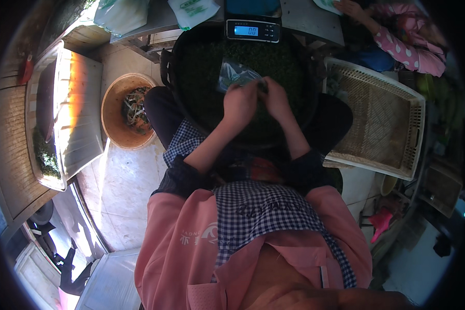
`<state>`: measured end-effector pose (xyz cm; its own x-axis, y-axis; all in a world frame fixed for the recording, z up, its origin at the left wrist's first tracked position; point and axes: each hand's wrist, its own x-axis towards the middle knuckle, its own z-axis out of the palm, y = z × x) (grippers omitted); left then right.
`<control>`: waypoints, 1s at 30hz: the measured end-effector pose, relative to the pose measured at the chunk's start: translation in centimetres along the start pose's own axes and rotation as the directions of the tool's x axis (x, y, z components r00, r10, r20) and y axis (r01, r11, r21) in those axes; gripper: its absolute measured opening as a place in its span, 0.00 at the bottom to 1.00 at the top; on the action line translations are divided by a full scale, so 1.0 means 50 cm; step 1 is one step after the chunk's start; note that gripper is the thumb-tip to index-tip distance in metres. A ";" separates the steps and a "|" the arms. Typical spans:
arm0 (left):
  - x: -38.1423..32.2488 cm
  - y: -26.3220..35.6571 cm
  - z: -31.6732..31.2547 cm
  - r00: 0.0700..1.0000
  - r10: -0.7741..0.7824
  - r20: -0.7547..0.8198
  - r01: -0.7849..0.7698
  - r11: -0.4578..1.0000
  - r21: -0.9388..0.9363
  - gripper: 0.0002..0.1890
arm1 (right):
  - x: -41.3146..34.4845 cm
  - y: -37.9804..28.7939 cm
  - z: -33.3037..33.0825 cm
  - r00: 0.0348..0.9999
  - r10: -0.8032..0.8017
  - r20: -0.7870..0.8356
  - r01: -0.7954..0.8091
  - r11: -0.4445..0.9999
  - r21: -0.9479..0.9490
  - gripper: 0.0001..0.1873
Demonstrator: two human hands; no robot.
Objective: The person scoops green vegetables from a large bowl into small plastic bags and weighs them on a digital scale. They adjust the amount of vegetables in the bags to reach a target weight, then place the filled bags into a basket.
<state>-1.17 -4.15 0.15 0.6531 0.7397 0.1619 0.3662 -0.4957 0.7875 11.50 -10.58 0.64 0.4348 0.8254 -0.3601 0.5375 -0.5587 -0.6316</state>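
A large dark tub (174, 73) stands between the person's knees, with a layer of finely chopped greens (205, 58) in it. Above the greens, a small clear plastic bag (236, 73) juts out to the upper left of my hands. My left hand (241, 101) grips the bag near its gathered end. Fingers of my right hand (276, 97) pinch at that same end, close against the left. Something dark green shows between the two hands; what it is cannot be made out. A digital scale (252, 31) with a lit display sits at the tub's far rim.
White printed plastic bags (193, 11) lie on the metal table (306, 23). A brown bucket (110, 116) with scraps stands left, near a tilted white crate (81, 116). A pale plastic basket (376, 120) is at right. Beyond it, a co-worker's hand (350, 9) holds a bag.
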 end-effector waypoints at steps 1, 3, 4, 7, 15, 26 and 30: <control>0.013 -0.003 -0.005 0.989 -0.146 0.035 0.149 0.976 -0.161 0.14 | -0.003 0.001 -0.010 0.997 -0.041 -0.058 0.043 0.998 0.041 0.23; 0.039 -0.013 -0.018 0.901 -0.414 0.131 0.431 0.819 -0.378 0.16 | -0.011 -0.004 -0.032 0.977 -0.116 -0.179 0.138 0.984 0.116 0.24; 0.041 -0.024 -0.023 0.910 -0.384 0.153 0.412 0.811 -0.416 0.16 | -0.029 -0.026 -0.049 0.982 -0.108 -0.155 0.137 0.973 0.188 0.25; 0.039 -0.026 -0.016 0.926 -0.345 0.151 0.376 0.817 -0.437 0.16 | -0.079 -0.080 -0.078 0.979 -0.179 -0.096 0.200 0.937 0.285 0.25; 0.021 0.006 -0.034 0.926 -0.318 0.203 0.376 0.733 -0.566 0.15 | -0.055 -0.046 -0.062 0.862 -0.381 -0.334 0.368 0.924 -0.103 0.22; -0.022 0.046 -0.003 0.959 0.267 0.093 -0.262 0.963 -0.056 0.13 | 0.034 0.089 -0.002 0.991 -0.114 0.066 0.085 0.935 0.344 0.10; 0.039 0.022 -0.031 0.987 -0.016 0.158 0.062 0.956 -0.288 0.14 | 0.017 0.054 -0.117 0.951 -0.167 0.261 -0.032 0.784 0.620 0.17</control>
<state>-0.52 -2.58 2.24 0.7434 0.6667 0.0535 0.1991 -0.2971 0.9339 17.53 -11.85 2.62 0.1351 0.8992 -0.4161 -0.0403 -0.4146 -0.9091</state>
